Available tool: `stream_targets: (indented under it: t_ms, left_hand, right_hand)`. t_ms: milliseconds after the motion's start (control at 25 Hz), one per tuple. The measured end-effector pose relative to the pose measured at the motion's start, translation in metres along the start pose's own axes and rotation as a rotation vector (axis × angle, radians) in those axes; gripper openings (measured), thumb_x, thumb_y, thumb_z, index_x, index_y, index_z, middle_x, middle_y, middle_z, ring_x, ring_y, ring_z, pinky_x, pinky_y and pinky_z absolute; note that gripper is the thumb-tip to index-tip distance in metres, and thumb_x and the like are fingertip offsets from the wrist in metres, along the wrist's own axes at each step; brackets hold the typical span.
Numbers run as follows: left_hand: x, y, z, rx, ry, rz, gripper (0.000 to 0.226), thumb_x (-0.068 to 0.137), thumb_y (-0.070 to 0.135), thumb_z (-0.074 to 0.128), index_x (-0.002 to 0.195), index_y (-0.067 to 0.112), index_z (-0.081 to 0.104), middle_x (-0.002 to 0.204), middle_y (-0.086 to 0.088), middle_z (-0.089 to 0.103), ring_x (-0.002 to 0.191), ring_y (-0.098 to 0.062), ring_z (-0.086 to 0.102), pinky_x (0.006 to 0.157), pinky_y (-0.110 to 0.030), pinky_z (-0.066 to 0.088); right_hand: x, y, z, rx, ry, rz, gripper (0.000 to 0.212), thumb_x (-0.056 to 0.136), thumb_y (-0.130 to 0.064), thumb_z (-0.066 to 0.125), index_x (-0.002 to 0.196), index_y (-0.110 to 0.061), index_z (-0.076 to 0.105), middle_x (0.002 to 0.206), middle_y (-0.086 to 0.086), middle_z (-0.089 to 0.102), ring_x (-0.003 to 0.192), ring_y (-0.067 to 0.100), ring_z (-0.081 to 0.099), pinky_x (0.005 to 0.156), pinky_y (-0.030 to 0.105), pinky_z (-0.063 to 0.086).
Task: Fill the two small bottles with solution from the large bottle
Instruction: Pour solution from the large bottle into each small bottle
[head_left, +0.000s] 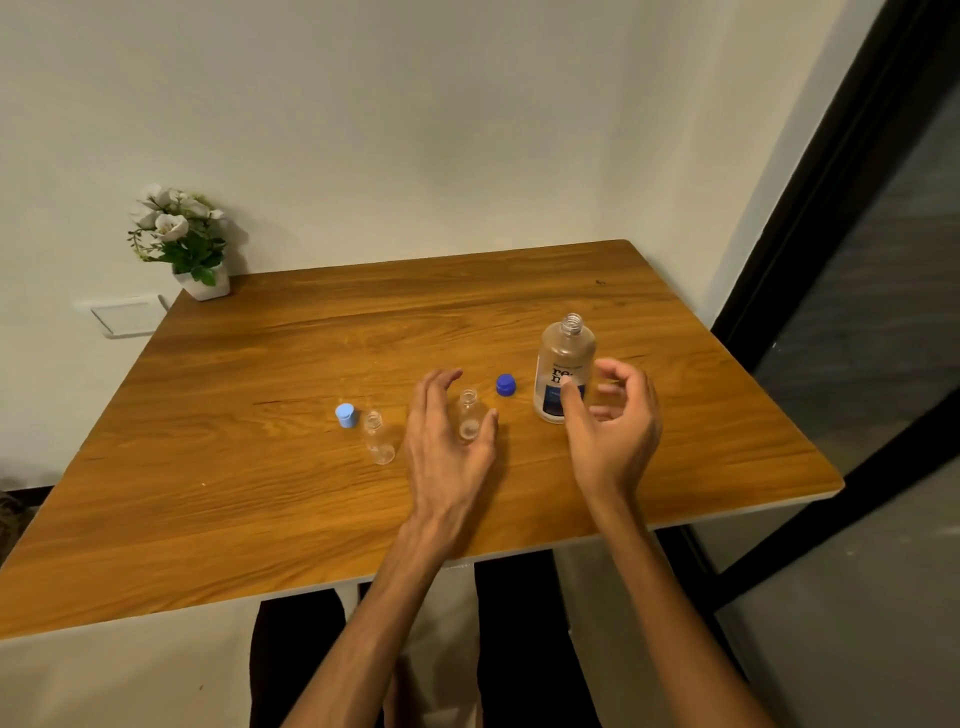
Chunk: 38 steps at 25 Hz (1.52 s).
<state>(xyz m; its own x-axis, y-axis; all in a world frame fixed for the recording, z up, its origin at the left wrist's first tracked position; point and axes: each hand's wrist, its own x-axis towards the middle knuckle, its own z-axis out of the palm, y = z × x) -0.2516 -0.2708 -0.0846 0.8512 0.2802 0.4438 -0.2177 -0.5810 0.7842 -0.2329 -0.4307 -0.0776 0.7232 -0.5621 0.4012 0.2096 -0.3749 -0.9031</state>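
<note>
The large clear bottle (563, 369) with a dark blue label stands uncapped on the right of the wooden table (260, 493). My right hand (613, 431) hovers just in front of it, fingers loosely curved, holding nothing. Two small clear bottles stand uncapped: one (469, 415) sits between the thumb and fingers of my left hand (447, 441), which is spread around it without gripping; the other (379, 437) stands further left. A dark blue cap (505, 385) lies beside the large bottle. A light blue cap (345, 414) lies left of the small bottles.
A potted plant with white flowers (182, 239) stands at the table's far left corner against the wall. A dark-framed glass door (857, 312) runs along the right. The table's near edge is close to my body.
</note>
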Motion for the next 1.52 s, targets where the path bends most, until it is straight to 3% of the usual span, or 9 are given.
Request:
stream_targets:
  t_ms: [120, 200, 320, 480, 760, 880, 1080, 1320, 1520]
  left_hand:
    - [0.004, -0.006, 0.014, 0.027, -0.038, -0.125, 0.071, 0.085, 0.031, 0.083, 0.147, 0.014, 0.052, 0.145, -0.006, 0.06, 0.131, -0.022, 0.058, 0.108, -0.043, 0.051]
    - [0.005, -0.011, 0.019, 0.022, -0.037, -0.151, 0.062, 0.086, 0.029, 0.083, 0.141, 0.015, 0.06, 0.131, -0.006, 0.07, 0.118, -0.022, 0.066, 0.101, -0.043, 0.056]
    - [0.005, -0.016, 0.02, -0.048, -0.006, -0.156, 0.039, 0.086, 0.027, 0.082, 0.122, 0.017, 0.072, 0.105, 0.0, 0.079, 0.095, -0.016, 0.073, 0.088, -0.043, 0.061]
    - [0.005, -0.006, 0.011, -0.191, 0.074, -0.209, 0.041, 0.082, 0.028, 0.089, 0.12, 0.02, 0.075, 0.1, 0.005, 0.081, 0.094, -0.009, 0.075, 0.088, -0.034, 0.062]
    - [0.001, 0.018, -0.014, -0.423, 0.143, -0.167, 0.042, 0.069, 0.023, 0.097, 0.097, 0.034, 0.068, 0.095, 0.004, 0.079, 0.087, -0.015, 0.076, 0.076, -0.022, 0.053]
    - [-0.001, 0.026, -0.023, -0.424, 0.166, -0.096, 0.036, 0.071, 0.021, 0.097, 0.098, 0.028, 0.074, 0.096, 0.005, 0.076, 0.085, -0.013, 0.07, 0.073, -0.022, 0.051]
    - [0.0, 0.026, -0.031, -0.429, 0.173, 0.005, 0.035, 0.071, 0.017, 0.096, 0.101, 0.014, 0.079, 0.096, 0.0, 0.071, 0.085, -0.015, 0.067, 0.075, -0.036, 0.056]
    - [0.0, 0.031, -0.039, -0.479, 0.196, 0.019, 0.037, 0.071, 0.014, 0.096, 0.103, 0.015, 0.077, 0.098, 0.002, 0.071, 0.084, -0.003, 0.065, 0.074, -0.025, 0.054]
    - [-0.002, 0.033, -0.04, -0.515, 0.211, 0.019, 0.037, 0.071, 0.013, 0.096, 0.103, 0.016, 0.076, 0.097, -0.001, 0.071, 0.082, -0.007, 0.066, 0.072, -0.032, 0.056]
  right_hand:
    - [0.024, 0.014, 0.009, -0.131, -0.15, 0.076, 0.085, 0.071, -0.044, 0.093, 0.144, -0.025, 0.053, 0.139, -0.003, 0.063, 0.12, 0.012, 0.06, 0.092, 0.031, 0.056]
    - [0.032, 0.018, 0.019, -0.115, -0.284, 0.102, 0.094, 0.07, -0.047, 0.093, 0.149, -0.028, 0.046, 0.147, -0.004, 0.06, 0.127, 0.012, 0.057, 0.102, 0.036, 0.054]
    - [0.033, 0.019, 0.027, -0.057, -0.319, 0.048, 0.083, 0.073, -0.039, 0.093, 0.145, -0.026, 0.053, 0.14, -0.006, 0.065, 0.118, 0.009, 0.06, 0.1, 0.039, 0.059]
    - [0.037, 0.012, 0.018, -0.074, -0.372, -0.19, 0.084, 0.073, -0.032, 0.095, 0.147, -0.023, 0.057, 0.141, -0.008, 0.064, 0.124, 0.006, 0.058, 0.098, 0.024, 0.053]
    - [0.049, -0.025, -0.014, -0.326, -0.5, -0.644, 0.083, 0.076, -0.035, 0.086, 0.151, -0.017, 0.055, 0.14, 0.005, 0.068, 0.129, 0.02, 0.061, 0.108, 0.034, 0.04]
    - [0.056, -0.039, -0.023, -0.397, -0.548, -0.752, 0.082, 0.076, -0.038, 0.08, 0.151, -0.019, 0.055, 0.142, 0.004, 0.067, 0.131, 0.021, 0.06, 0.11, 0.038, 0.041]
    - [0.065, -0.055, -0.025, -0.457, -0.532, -0.88, 0.078, 0.076, -0.033, 0.08, 0.15, -0.02, 0.058, 0.141, 0.004, 0.067, 0.131, 0.023, 0.06, 0.109, 0.039, 0.04]
    - [0.066, -0.07, -0.019, -0.487, -0.511, -0.988, 0.078, 0.074, -0.024, 0.082, 0.149, -0.019, 0.059, 0.141, 0.006, 0.066, 0.131, 0.025, 0.059, 0.108, 0.038, 0.038]
    - [0.069, -0.081, -0.018, -0.5, -0.501, -1.06, 0.075, 0.074, -0.02, 0.081, 0.146, -0.019, 0.062, 0.14, 0.005, 0.066, 0.131, 0.026, 0.059, 0.107, 0.041, 0.04]
